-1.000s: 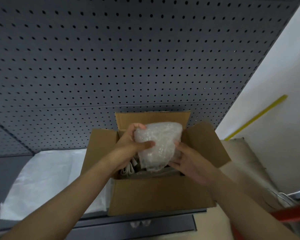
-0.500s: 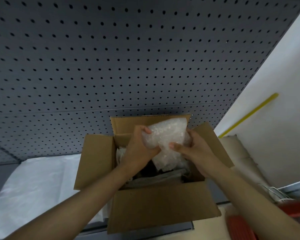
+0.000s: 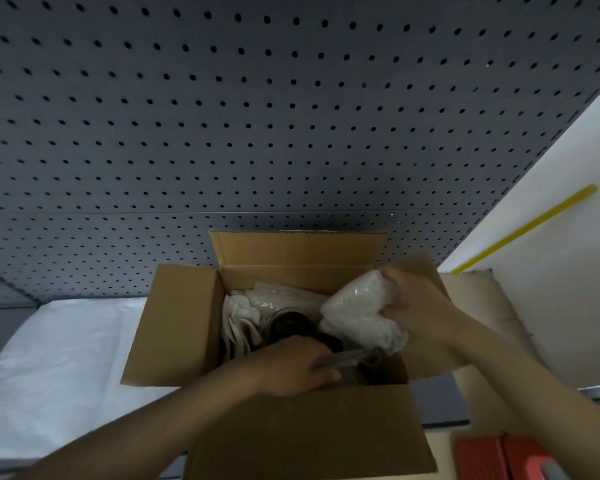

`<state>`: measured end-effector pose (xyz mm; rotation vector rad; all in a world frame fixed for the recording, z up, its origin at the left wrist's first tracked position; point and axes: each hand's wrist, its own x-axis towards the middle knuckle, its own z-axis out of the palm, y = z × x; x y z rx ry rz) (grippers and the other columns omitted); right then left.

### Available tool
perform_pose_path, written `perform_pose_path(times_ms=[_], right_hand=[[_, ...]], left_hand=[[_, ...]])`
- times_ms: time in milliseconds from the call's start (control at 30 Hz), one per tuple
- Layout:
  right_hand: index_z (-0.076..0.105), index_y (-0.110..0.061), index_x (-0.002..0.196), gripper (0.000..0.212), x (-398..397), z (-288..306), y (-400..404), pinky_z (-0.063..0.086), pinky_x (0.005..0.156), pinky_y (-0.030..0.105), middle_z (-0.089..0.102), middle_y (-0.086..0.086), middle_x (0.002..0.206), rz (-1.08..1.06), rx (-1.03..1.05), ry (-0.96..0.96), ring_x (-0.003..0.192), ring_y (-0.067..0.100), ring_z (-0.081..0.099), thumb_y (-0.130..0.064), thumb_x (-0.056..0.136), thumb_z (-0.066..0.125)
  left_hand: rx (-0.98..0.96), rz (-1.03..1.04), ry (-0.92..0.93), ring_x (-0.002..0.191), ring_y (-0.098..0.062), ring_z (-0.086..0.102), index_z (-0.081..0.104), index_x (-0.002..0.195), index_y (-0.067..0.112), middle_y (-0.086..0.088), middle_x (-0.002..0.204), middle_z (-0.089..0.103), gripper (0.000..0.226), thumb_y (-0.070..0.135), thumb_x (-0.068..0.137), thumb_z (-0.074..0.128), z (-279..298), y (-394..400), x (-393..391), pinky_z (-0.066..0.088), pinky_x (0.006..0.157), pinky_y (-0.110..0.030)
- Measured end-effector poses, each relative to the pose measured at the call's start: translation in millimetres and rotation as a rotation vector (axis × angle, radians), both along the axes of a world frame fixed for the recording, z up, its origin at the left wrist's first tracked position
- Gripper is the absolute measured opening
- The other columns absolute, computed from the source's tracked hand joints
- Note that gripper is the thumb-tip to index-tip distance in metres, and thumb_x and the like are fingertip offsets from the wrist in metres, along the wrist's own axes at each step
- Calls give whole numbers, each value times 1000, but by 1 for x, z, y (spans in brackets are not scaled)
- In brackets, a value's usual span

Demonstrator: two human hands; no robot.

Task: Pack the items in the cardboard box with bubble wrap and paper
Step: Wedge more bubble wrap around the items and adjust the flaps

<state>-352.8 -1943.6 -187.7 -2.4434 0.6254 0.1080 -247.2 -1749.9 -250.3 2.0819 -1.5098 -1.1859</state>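
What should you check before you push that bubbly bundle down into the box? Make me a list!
1. Right hand grips the bubble wrap bundle: ok.
2. Cardboard box flaps open: ok.
3. Free gap beneath the bundle: cannot tell, too dark.
4. Left hand out of the way: not ok, it is inside the box near the front wall.
5. Dark round item padded: not ok, its top shows bare beside the white paper.
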Motion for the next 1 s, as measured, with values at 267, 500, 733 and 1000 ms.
perform_pose_path(times_ms=[267,500,733,1000], right_hand=[[49,-16,130,50,8,-9,-12,46,85,29,60,0,108,134,18,156,96,17,57,-8,83,63],[58,-27,110,32,11,-12,-10,48,83,38,60,3,99,244,18,202,94,24,60,-6,86,54],[52,-19,114,31,21,-11,-8,43,69,27,59,5,98,432,-50,322,91,24,58,-7,85,53],[43,-22,116,28,22,-37,18,46,73,28,54,6,106,496,-181,403,96,19,56,-8,92,51]], left_hand=[[145,-148,-97,124,-20,41,43,133,26,2,138,41,77,79,78,41,0,-12,-7,35,104,-38],[175,-147,-113,130,-20,31,35,141,28,1,143,39,71,72,85,39,4,-10,-17,23,105,-34],[268,-125,-95,126,-26,37,38,134,31,-3,138,44,71,77,81,35,-2,-9,-19,33,105,-45],[258,-83,-11,127,-23,45,39,138,26,-1,141,48,61,64,90,40,3,-10,-25,34,102,-34]])
